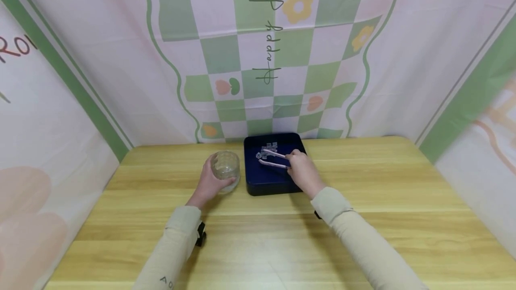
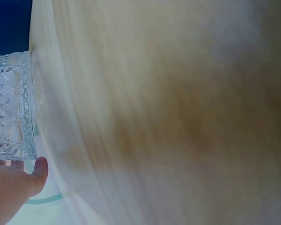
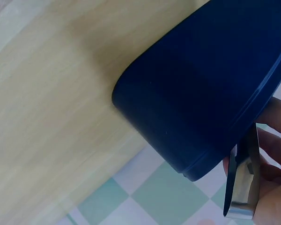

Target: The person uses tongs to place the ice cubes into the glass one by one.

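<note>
Small clear pieces (image 1: 272,147), chunky and see-through, clustered toward the far side of a dark blue tray (image 1: 258,181). Tong tips at the pieces, arms spread with a gap; contact can't be told. Tongs (image 1: 275,164): slim arms, shiny metallic bend at the hand end in the right wrist view. Right hand (image 1: 303,171) grasping the tongs, fingers curled round them, back of hand up, reaching in over the tray's right side, forearm slanting in from lower right. Tray rectangular, rounded corners, low smooth walls, slight sheen. Left hand (image 1: 208,181) grasping a clear glass (image 1: 226,164) just left of the tray, thumb on the near side, forearm coming from lower left. Glass round, embossed with a faceted pattern and beaded rows. Long beige sleeves (image 1: 364,245) on both arms. Table (image 1: 258,249) yellowish, wood-grained. Behind, creased fabric backdrop (image 1: 258,53), green-and-white checks, flowers, wavy green border.
</note>
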{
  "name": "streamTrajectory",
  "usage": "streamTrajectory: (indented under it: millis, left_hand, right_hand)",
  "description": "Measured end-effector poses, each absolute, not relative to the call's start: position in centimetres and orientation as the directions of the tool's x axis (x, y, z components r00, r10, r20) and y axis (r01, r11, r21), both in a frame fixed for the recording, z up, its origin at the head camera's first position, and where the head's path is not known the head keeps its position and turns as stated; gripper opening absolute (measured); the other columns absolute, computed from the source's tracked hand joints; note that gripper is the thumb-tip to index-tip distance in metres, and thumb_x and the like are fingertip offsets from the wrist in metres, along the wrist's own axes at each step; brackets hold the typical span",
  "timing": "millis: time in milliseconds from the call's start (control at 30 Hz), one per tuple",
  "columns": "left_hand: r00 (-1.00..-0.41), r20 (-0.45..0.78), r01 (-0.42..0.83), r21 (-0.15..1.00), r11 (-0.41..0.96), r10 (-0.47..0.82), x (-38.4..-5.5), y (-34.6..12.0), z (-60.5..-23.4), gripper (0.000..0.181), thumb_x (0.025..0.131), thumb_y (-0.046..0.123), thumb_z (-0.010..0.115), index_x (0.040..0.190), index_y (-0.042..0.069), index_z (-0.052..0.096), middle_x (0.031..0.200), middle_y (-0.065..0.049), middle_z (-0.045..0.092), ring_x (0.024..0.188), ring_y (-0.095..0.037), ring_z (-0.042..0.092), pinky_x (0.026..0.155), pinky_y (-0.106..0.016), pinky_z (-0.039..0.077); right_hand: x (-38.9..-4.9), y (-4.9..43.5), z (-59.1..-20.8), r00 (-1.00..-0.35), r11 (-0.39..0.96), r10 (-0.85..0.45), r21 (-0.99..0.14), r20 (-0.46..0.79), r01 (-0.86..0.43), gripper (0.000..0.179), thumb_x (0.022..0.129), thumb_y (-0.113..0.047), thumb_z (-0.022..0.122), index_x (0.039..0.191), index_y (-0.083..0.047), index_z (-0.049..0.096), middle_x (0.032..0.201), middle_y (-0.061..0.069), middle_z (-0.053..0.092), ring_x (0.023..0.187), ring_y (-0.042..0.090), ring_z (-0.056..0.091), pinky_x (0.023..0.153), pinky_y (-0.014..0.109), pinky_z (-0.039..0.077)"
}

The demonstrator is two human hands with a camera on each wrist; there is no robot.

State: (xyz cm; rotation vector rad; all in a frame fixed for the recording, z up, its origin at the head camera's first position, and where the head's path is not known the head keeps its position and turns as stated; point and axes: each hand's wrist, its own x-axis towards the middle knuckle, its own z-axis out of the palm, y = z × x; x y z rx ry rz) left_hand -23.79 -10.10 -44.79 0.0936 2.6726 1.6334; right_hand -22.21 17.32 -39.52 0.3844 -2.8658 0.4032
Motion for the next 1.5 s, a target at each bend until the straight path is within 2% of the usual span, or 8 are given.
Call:
streamTrajectory:
  millis: [567,1033,1500]
  left_hand:
    - [-0.997,0.039,0.064,0.888,0.455,0.063,-23.91,-10.24,-44.88,0.100,0.072,0.019,0.082,0.149,0.006,0.019,0.149,-0.021,0.031,0.136,-0.039,0.036,0.111,-0.056,0.035]
    - [-0.998,0.033,0.056,0.896,0.440,0.060,-23.89,-10.13,-44.87,0.100,0.071,0.019,0.083,0.149,0.007,0.020,0.148,-0.020,0.032,0.136,-0.039,0.036,0.111,-0.055,0.035]
    - [-0.998,0.027,0.050,0.895,0.442,0.059,-23.83,-10.21,-44.90,0.100,0.072,0.019,0.082,0.149,0.008,0.020,0.149,-0.019,0.032,0.137,-0.038,0.035,0.112,-0.055,0.033]
  right_hand:
    - [-22.73,17.02,-39.96,-0.934,0.925,-0.239,-0.232,0.264,-0.302,0.031,0.080,-0.003,0.073,0.110,0.005,0.068,0.103,0.021,0.064,0.091,0.034,0.064,0.079,0.042,0.057]
    - [-22.73,17.34,-39.97,-0.939,0.926,-0.254,-0.222,0.232,-0.306,0.025,0.081,-0.002,0.070,0.105,0.004,0.070,0.095,0.019,0.065,0.088,0.035,0.065,0.078,0.043,0.057]
    - [-22.49,17.33,-39.89,-0.926,0.921,-0.275,-0.204,0.260,-0.331,0.020,0.080,-0.002,0.071,0.099,0.002,0.071,0.089,0.016,0.064,0.083,0.033,0.065,0.074,0.043,0.056]
